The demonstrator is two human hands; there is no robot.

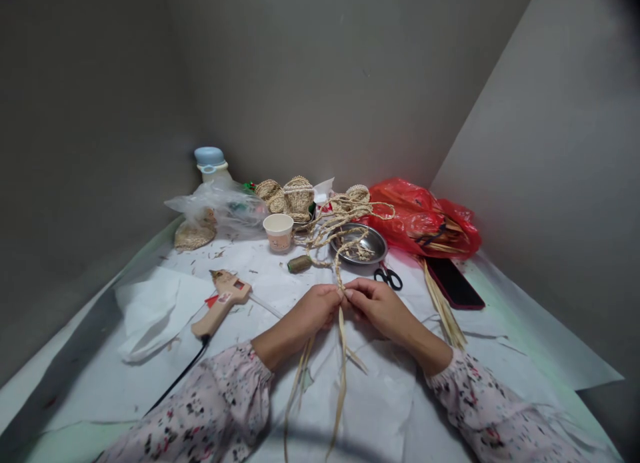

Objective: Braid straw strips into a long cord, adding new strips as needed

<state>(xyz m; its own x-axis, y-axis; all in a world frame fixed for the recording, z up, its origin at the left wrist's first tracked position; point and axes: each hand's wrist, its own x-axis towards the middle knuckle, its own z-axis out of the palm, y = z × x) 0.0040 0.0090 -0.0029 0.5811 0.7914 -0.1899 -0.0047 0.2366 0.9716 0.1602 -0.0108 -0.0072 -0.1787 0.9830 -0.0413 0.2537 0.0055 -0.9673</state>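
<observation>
Both my hands meet in the middle, pinching a braided straw cord [338, 266] where its loose strands begin. My left hand [323, 306] is closed on the cord from the left, and my right hand [376, 306] grips it from the right. Long loose straw strands [342, 376] hang below my fingers toward me. Beyond my hands, the finished braid runs up in loops [345, 213] over a metal bowl [376, 239] with straw scraps in it. Black-handled scissors [393, 279] lie just past my right hand. A spool of thread [299, 264] rests beyond my left hand.
A glue gun [223, 306] with its cord lies left, beside crumpled white paper [150, 313]. Behind stand a paper cup [279, 233], a bottle [211, 163], a clear plastic bag [225, 203] and woven straw pieces [299, 197]. Rightward are a red bag [415, 213], straw bundle [443, 306] and phone [455, 283].
</observation>
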